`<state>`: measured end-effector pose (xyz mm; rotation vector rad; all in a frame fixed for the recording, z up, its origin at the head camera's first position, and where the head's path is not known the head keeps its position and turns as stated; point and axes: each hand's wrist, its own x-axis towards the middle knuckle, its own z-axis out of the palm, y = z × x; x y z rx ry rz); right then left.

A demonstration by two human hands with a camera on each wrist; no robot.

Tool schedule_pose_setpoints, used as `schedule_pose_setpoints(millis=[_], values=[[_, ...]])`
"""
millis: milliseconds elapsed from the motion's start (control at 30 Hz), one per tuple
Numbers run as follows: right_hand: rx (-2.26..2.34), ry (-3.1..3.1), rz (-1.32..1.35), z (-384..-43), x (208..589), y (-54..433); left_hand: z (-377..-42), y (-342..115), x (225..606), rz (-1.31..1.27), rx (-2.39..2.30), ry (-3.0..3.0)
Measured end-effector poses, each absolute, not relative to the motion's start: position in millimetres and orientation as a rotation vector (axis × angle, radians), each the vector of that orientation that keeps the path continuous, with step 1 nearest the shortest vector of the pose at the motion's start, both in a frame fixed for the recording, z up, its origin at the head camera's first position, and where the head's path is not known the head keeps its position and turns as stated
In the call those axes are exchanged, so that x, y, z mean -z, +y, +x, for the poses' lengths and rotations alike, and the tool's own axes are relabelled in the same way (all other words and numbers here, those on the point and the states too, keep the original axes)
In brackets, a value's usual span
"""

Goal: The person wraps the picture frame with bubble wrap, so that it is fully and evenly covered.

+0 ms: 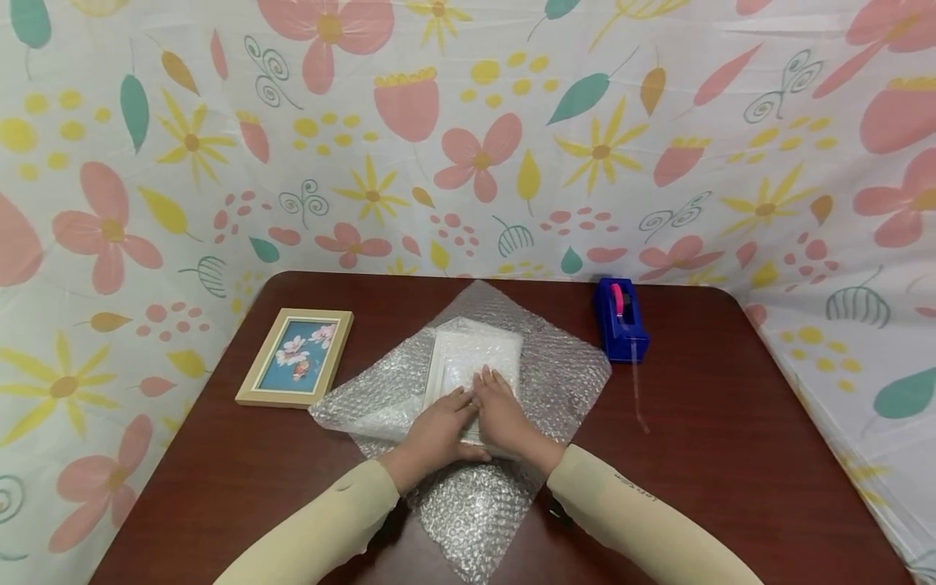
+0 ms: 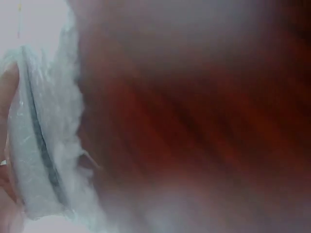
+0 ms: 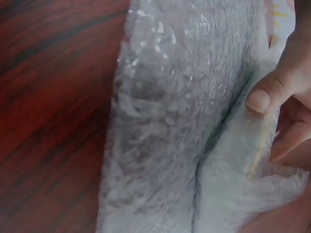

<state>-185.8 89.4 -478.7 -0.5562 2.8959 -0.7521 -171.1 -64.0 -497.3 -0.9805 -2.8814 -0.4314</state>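
Observation:
A pale rectangular frame [image 1: 440,361] lies in the middle of a bubble wrap sheet [image 1: 544,341] turned cornerwise on the table. A flap of wrap covers part of its top. My left hand [image 1: 435,431] rests on the near left part of the covered frame, its thumb along the near edge. My right hand [image 1: 507,416] presses the wrap flat with fingers extended, beside the left fingertips. In the right wrist view, that hand's thumb [image 3: 265,97] touches the wrapped edge. The left wrist view catches only fingers [image 2: 7,90] against the wrap.
A picture frame [image 1: 262,388] with a flower picture lies left of the sheet on the brown table [image 1: 731,439]. At the back right stands a blue tape dispenser [image 1: 621,345], a strip of clear tape [image 1: 638,398] trailing from it. A floral cloth [image 1: 483,122] hangs behind the table.

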Motion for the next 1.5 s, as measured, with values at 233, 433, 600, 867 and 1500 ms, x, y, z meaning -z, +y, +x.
schedule_pose_setpoints(millis=[233,433,600,867,1500], values=[[0.642,2.939,-0.513,-185,477,85,-179,-66,480,-1.005,0.143,-2.867],[0.655,2.895,-0.507,-184,474,85,-192,-76,465,-1.065,0.150,-3.137],[0.709,2.847,-0.531,-186,472,89,-192,-77,465,-1.035,0.150,-3.166],[0.926,2.802,-0.484,-196,462,111,-193,-74,469,-1.007,0.086,-3.135],[0.327,2.924,-0.607,-197,486,118,-192,-76,472,-1.025,0.146,-3.124]])
